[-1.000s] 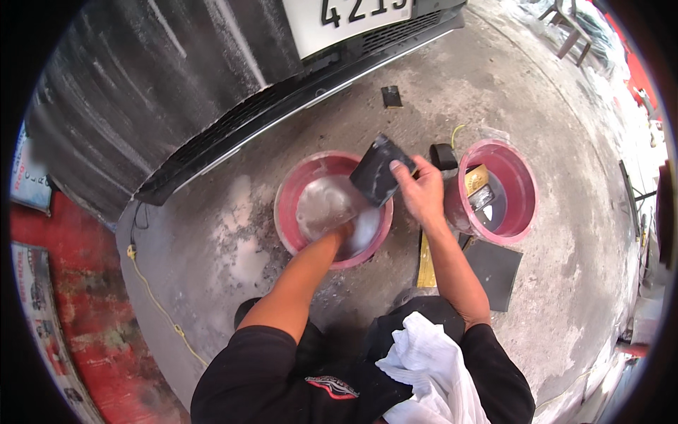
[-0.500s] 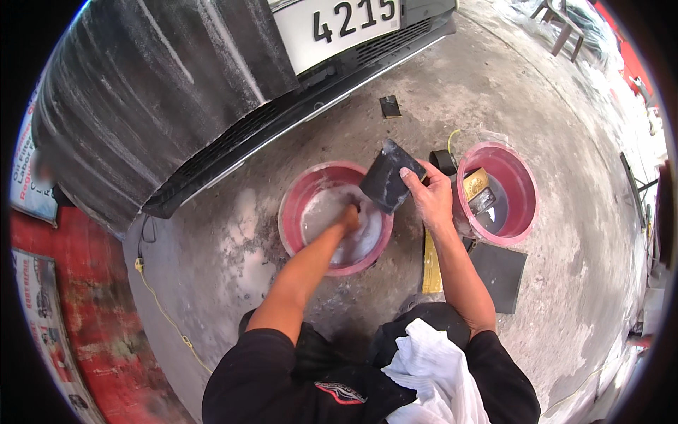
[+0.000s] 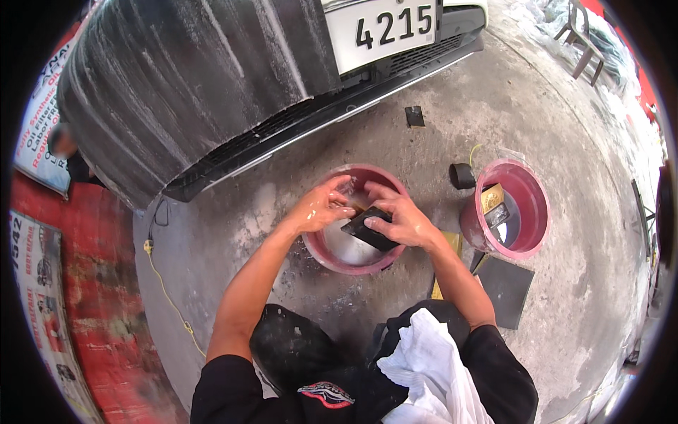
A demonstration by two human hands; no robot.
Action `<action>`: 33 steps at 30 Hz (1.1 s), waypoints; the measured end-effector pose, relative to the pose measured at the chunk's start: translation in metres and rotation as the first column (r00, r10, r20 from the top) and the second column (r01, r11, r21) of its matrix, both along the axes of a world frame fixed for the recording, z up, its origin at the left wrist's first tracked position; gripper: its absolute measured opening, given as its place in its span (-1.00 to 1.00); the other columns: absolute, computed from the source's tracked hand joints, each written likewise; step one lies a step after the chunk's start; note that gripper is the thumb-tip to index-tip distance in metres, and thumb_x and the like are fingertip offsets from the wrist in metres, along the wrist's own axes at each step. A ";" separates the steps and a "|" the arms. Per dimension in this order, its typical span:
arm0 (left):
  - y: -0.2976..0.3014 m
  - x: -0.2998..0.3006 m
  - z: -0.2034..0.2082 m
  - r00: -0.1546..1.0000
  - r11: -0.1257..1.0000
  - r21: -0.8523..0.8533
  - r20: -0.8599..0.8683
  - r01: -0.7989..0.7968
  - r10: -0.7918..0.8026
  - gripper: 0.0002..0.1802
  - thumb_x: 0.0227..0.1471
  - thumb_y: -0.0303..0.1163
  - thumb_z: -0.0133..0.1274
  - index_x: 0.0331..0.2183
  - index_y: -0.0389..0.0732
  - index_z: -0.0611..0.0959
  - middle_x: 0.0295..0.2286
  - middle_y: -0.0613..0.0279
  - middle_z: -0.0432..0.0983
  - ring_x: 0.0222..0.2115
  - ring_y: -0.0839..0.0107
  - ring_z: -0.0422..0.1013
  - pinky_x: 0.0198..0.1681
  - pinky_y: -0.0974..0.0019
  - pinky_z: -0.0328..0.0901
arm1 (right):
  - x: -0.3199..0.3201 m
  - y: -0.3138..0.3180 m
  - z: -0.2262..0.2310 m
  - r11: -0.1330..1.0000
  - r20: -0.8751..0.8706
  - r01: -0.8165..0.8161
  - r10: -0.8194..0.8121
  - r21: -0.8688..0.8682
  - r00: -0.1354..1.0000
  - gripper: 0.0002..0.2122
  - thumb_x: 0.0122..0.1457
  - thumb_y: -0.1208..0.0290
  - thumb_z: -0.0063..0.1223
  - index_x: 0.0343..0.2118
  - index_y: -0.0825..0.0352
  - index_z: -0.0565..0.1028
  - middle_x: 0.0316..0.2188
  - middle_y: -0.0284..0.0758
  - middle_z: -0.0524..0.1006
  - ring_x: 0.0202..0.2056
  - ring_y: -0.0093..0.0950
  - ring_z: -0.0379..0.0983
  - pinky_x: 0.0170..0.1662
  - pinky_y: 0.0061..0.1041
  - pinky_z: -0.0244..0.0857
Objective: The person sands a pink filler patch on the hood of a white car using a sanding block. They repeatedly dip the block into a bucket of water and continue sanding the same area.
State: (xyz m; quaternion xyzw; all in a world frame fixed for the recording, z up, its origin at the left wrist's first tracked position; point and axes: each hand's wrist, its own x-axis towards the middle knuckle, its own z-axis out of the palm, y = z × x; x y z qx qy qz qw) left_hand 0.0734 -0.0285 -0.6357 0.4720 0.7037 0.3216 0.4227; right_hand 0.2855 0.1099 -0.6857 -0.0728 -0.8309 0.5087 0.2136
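Over a pink basin point(image 3: 327, 256) of cloudy whitish water, my right hand point(image 3: 404, 220) grips a wet black sheet of sandpaper point(image 3: 373, 234). Its thumb presses on the dark face while the fingers curl over the far edge. Beside the sheet, above the basin's left part, my left hand point(image 3: 318, 207) has its fingers apart and wet with pale droplets. Its fingertips are close to the sheet's left corner; whether they touch it I cannot tell.
A second pink bucket point(image 3: 538, 212) at right holds water and a gold-backed piece point(image 3: 492, 198). On the concrete lie a dark flat sheet point(image 3: 506, 291), a black roll point(image 3: 462, 176) and a small black piece point(image 3: 415, 116). A car bumper point(image 3: 318, 131) with dark covering stands ahead. A white cloth point(image 3: 427, 360) hangs at my lap.
My left hand has come up out of the basin's water with fingers spread. My right hand has brought the sandpaper down and left, over the basin. The view has shifted slightly.
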 end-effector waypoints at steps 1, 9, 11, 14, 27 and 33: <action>-0.005 0.004 -0.011 0.998 0.999 0.033 0.059 -0.035 0.033 -0.26 0.25 -0.39 0.24 0.34 -0.25 0.31 -0.14 0.06 0.67 -0.13 0.41 0.55 0.00 0.30 0.41 | -0.003 -0.005 -0.003 0.998 0.030 -0.028 0.030 -0.060 0.999 -0.69 0.21 0.33 0.30 -0.10 0.46 0.64 0.02 -0.01 0.60 0.05 -0.23 0.56 0.18 -0.29 0.36; 0.009 0.036 -0.052 0.933 0.893 0.305 -0.036 -0.331 0.358 -0.40 0.50 -0.10 -0.17 0.39 -0.16 0.26 0.13 0.12 0.51 0.12 0.41 0.44 0.18 0.29 0.31 | 0.000 -0.004 0.003 0.755 -0.012 0.653 -0.655 -0.060 0.756 -0.76 0.29 0.35 0.24 -0.07 0.36 0.66 -0.20 -0.07 0.68 -0.18 -0.23 0.66 -0.06 -0.26 0.46; 0.014 0.070 -0.046 0.964 0.923 0.300 0.183 -0.242 0.193 -0.31 0.49 -0.04 -0.20 0.45 -0.14 0.14 0.27 0.12 0.37 0.26 0.39 0.32 0.27 0.25 0.24 | -0.003 -0.015 0.013 0.793 -0.097 0.605 -0.599 0.066 0.795 -0.70 0.32 0.37 0.16 0.06 0.32 0.61 0.01 0.03 0.59 0.01 0.01 0.56 0.09 -0.24 0.43; 0.020 0.091 -0.017 0.834 0.873 0.350 0.541 -0.341 0.108 -0.16 0.47 0.05 -0.20 0.48 -0.18 -0.07 0.33 0.22 0.20 0.33 0.40 0.16 0.41 0.22 0.07 | -0.007 -0.029 0.026 0.865 -0.250 0.412 -0.348 0.287 0.904 -0.51 0.40 0.37 0.00 0.34 0.40 0.30 0.20 0.05 0.47 0.19 0.00 0.44 0.27 -0.15 0.29; 0.011 0.060 -0.006 0.660 0.850 0.299 0.748 -0.434 0.074 -0.40 0.52 -0.07 -0.32 0.40 -0.16 0.24 0.19 0.12 0.43 0.17 0.33 0.40 0.27 0.17 0.34 | 0.002 -0.035 0.027 0.853 -0.198 0.509 -0.522 -0.114 0.830 -0.42 0.06 0.44 0.46 0.15 0.35 0.43 -0.04 -0.18 0.57 -0.15 -0.39 0.56 -0.16 -0.42 0.53; 0.017 0.068 -0.009 0.606 0.866 0.311 0.796 -0.391 -0.012 -0.38 0.52 -0.02 -0.34 0.38 -0.17 0.27 0.15 0.13 0.45 0.14 0.30 0.42 0.22 0.16 0.39 | -0.006 -0.043 0.026 0.867 -0.215 0.497 -0.488 -0.015 0.846 -0.46 -0.01 0.43 0.50 0.07 0.30 0.52 0.09 -0.08 0.52 0.08 -0.07 0.51 -0.16 -0.34 0.57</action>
